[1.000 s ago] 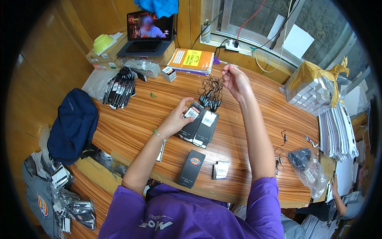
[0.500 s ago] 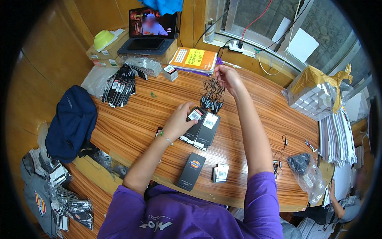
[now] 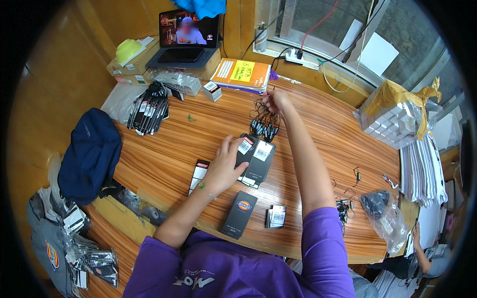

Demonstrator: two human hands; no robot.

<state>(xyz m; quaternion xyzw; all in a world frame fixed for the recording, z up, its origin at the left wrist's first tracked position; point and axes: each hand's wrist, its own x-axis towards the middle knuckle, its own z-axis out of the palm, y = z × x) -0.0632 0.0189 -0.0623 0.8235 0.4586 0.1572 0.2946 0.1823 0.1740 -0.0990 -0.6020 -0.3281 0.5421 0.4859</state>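
Black tags (image 3: 259, 166) touch left hand (image 3: 225, 167), near right hand (image 3: 278, 101)

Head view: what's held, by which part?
Right hand: at the far ends of the thin black cord loops; likely pinched, not certain. Left hand: on the left dark grey rectangular card stack, left side; grip unclear.

Brown wooden wall panels (image 3: 62, 79), pale-framed window (image 3: 348, 15) at upper right, striped wood-grain table (image 3: 343, 149)

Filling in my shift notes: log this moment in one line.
left hand: on dark tags | right hand: at black strings | nearby: orange notebook
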